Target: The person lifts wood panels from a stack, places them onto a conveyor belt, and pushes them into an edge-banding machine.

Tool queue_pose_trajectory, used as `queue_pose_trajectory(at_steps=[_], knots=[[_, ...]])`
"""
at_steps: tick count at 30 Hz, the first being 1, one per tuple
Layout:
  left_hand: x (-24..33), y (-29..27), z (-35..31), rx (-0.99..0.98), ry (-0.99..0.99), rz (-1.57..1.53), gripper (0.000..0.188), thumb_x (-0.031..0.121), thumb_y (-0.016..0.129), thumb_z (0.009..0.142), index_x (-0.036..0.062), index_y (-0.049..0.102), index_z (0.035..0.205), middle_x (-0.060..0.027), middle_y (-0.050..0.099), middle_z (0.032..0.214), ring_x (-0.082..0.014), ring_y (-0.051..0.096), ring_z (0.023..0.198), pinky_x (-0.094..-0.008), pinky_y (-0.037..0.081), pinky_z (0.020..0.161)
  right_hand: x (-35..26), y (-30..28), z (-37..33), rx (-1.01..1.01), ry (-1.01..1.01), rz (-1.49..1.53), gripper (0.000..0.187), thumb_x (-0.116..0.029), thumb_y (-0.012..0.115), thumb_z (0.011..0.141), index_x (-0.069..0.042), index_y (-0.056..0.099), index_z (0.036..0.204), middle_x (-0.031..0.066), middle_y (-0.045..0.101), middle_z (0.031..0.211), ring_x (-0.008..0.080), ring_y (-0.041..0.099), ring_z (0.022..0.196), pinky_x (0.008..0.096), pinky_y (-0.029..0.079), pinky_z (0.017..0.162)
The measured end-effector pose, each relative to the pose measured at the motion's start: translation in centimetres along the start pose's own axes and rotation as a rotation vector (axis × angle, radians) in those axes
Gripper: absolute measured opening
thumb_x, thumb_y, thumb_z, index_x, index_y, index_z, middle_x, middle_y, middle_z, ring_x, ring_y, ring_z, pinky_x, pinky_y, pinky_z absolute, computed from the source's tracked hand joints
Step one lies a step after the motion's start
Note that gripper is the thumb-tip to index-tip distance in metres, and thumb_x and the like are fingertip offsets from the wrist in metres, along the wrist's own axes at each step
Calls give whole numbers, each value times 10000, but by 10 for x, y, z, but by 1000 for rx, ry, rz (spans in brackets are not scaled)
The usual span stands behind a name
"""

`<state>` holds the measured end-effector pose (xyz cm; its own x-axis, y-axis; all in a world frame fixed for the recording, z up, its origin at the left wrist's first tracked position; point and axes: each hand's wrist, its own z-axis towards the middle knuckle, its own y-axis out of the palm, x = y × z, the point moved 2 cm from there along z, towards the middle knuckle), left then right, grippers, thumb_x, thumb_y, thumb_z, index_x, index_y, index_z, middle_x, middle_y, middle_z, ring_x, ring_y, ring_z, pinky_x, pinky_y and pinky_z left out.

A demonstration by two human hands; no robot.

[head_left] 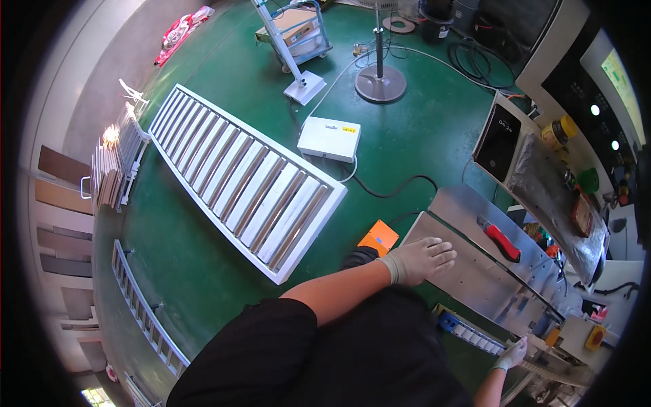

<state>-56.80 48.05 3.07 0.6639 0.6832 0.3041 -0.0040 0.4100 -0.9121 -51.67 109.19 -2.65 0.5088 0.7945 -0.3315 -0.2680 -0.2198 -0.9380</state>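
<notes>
My left hand (422,261) wears a pale glove and lies palm down at the near corner of a metal machine table (461,261). Its fingers are stretched out and nothing shows in them. My right hand (513,354), gloved too, is at the table's near right edge beside a rail with white rollers (478,337). Its fingers are small and partly hidden, so their grip is unclear. On the table's far plate lies a red-handled utility knife (502,242), beyond my left hand. An orange box-shaped thing (378,237) sits on the floor near my left wrist.
A white-framed roller conveyor (237,173) stands to the left. Past it are a white box (329,138) with cables, a round stand base (380,83) and a trolley (298,37). A phone (498,139) lies on a raised shelf at right. Stacked boards (112,166) stand far left.
</notes>
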Motion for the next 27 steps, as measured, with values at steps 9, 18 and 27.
queue_pose_trajectory(at_steps=[9, 18, 27], knots=[[-4, -2, 5, 27, 4, 3, 521, 191, 595, 876, 51, 579, 1377, -120, 533, 1466, -291, 476, 1391, -460, 372, 1166, 10, 1, 5, -19, 10, -44, 608, -479, 424, 1056, 31, 709, 1225, 214, 729, 1205, 383, 676, 1116, 427, 497, 981], [-5, -6, 0, 77, -30, 17, 440, 189, 564, 920, 63, 597, 1340, -98, 557, 1433, -275, 490, 1370, -442, 387, 1156, 10, 0, 10, -51, -50, -71, 636, -495, 389, 1069, 18, 664, 1325, 212, 681, 1323, 364, 655, 1198, 416, 486, 1020], [10, 0, -50, 128, -229, -56, 545, 239, 692, 844, 78, 588, 1354, -107, 508, 1507, -289, 408, 1459, -473, 286, 1228, -48, 22, 4, -417, -19, -568, 593, -358, 276, 1117, 12, 347, 1577, 152, 535, 1525, 267, 541, 1388, 380, 376, 1190]])
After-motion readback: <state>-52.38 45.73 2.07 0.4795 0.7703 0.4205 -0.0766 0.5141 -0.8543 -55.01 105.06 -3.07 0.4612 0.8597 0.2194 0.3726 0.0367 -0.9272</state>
